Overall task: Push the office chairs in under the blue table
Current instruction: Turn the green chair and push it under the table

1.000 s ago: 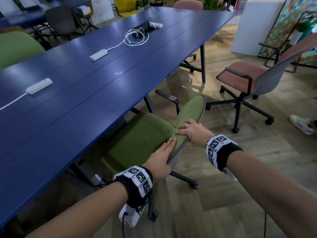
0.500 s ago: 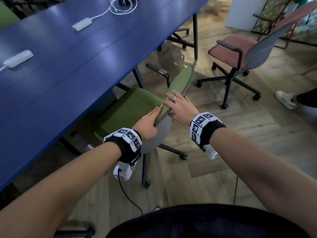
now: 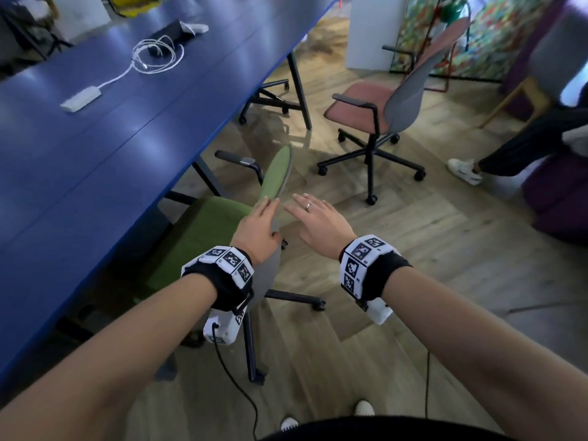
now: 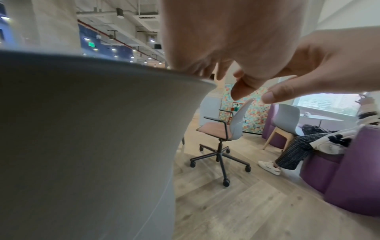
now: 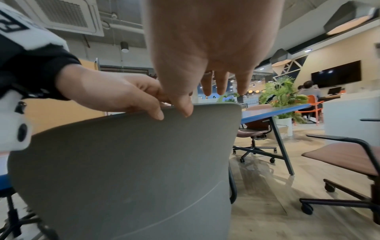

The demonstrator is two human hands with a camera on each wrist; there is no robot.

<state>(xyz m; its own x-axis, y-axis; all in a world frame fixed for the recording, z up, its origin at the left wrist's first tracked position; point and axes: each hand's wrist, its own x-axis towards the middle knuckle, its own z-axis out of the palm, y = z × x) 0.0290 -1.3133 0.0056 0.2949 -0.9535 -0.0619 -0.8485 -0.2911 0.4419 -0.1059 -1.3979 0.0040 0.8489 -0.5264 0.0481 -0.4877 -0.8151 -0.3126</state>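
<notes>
Because the blue table (image 3: pixel 105 128) fills the left of the head view, we start there: a white power strip (image 3: pixel 81 98) and a coiled white cable (image 3: pixel 157 57) lie on its top, well away from the near edge, so nothing on it hinders a chair sliding beneath. Just right of that edge, the green chair (image 3: pixel 203 237) sits with the front of its seat tucked under the tabletop and its backrest facing us, which we judge is as far in as it needs to go. Our left hand (image 3: pixel 259 230) rests on the top rim of the backrest, fingers loosely bent over the rim with the thumb on the grey shell; the grip looks light, more a steadying touch than a push. Our right hand (image 3: pixel 318 222) hovers just beside the backrest, fingers straight and spread, holding nothing. Further right, the pink chair (image 3: pixel 378 113) stands well apart from the table, angled away on the wooden floor (image 3: pixel 413 249), so we judge it comes next. At the far right, a seated person's leg and shoe (image 3: pixel 464 171) lie near its path.
</notes>
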